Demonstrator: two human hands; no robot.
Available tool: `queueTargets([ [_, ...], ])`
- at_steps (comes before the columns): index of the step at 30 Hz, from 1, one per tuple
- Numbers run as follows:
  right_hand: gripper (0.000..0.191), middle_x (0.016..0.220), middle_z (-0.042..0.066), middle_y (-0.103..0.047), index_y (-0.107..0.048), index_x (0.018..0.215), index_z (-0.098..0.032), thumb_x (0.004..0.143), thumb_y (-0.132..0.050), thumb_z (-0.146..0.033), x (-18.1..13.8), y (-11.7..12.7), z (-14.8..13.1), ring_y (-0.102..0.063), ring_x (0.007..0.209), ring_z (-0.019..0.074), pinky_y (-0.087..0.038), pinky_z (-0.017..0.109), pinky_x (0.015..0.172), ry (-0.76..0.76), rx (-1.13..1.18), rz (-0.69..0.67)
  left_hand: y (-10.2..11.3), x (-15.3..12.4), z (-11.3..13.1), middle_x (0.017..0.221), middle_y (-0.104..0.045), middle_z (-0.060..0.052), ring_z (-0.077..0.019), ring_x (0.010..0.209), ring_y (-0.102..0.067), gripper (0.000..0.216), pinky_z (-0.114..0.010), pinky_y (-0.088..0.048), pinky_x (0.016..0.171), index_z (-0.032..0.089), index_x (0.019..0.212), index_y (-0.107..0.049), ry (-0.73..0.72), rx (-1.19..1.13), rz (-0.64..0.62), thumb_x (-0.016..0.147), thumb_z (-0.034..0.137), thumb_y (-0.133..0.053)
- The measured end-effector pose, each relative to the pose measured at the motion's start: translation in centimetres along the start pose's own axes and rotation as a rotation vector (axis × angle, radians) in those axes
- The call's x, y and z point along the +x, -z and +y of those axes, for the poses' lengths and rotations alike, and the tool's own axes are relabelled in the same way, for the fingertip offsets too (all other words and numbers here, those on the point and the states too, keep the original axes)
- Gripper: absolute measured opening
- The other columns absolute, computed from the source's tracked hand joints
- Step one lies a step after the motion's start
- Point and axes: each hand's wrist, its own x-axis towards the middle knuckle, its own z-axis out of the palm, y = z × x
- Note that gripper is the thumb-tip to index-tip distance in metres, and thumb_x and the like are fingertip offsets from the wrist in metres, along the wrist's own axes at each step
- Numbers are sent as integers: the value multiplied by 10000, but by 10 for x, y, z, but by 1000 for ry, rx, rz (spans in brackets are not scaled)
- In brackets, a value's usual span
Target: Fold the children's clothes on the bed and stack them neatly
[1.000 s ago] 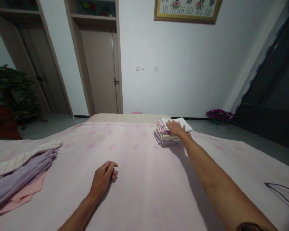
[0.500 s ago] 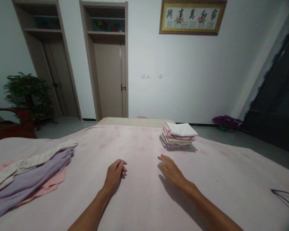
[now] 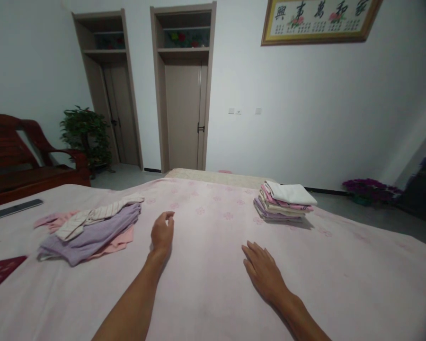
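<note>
My left hand (image 3: pixel 162 233) is over the pink flowered bedspread (image 3: pixel 213 265), fingers loosely bent and apart, holding nothing. To its left, not touched by it, lies a loose pile of clothes: a lavender garment (image 3: pixel 95 237), a cream striped one (image 3: pixel 92 219) and a pink one (image 3: pixel 119 240) partly underneath. My right hand (image 3: pixel 264 272) is palm down on or just above the bedspread, fingers stretched out, with nothing in it. Beyond it stands a neat stack of folded clothes (image 3: pixel 284 202), white on top, with pink, cream and lavender layers below.
At the left edge lie a dark flat long object (image 3: pixel 14 210) and a dark red printed item (image 3: pixel 2 272). A wooden bench (image 3: pixel 31 156) and a leafy plant (image 3: pixel 85 135) stand behind. Purple flowers (image 3: pixel 371 187) sit on the floor at the far right.
The view has swung left, bringing the bench and red item into sight. My left hand has moved toward the loose clothes and its fingers have loosened. My right hand now lies flatter.
</note>
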Motion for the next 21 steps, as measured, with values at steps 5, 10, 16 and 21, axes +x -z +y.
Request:
queueTargets([
  [5, 495, 1492, 94, -528, -625, 1369, -228, 962, -384, -374, 2, -2, 2, -447, 1409, 285, -273, 500, 1211, 9, -3, 53, 55, 38, -28, 1292, -582, -175, -313, 1255, -489, 382, -471, -364, 1096, 134, 1223, -626, 3, 352, 382, 856, 192, -537],
  [10, 474, 1458, 102, -561, -642, 1344, -225, 961, -389, -342, 4, -5, 0, -482, 1376, 282, -304, 489, 1194, 11, -9, 90, 105, 61, -51, 1501, -420, -147, -369, 1347, -376, 450, -521, -325, 1095, 179, 1319, -580, 96, 559, 457, 874, 244, -560],
  [16, 449, 1453, 102, -565, -640, 1336, -211, 970, -398, -312, 4, -7, 2, -482, 1370, 274, -300, 495, 1190, 23, -15, 110, 154, 102, -81, 1419, -464, -253, -451, 1237, -486, 607, -528, -463, 920, 97, 1392, -460, 325, 806, 154, 893, 429, -554],
  [21, 439, 1444, 109, -573, -643, 1331, -209, 970, -408, -298, 3, -5, 0, -484, 1367, 276, -305, 495, 1183, 18, -12, 114, 172, 124, -88, 1113, -632, -127, -382, 1020, -621, 373, -466, -500, 816, 126, 1117, -612, 382, 866, -48, 843, 379, -590],
])
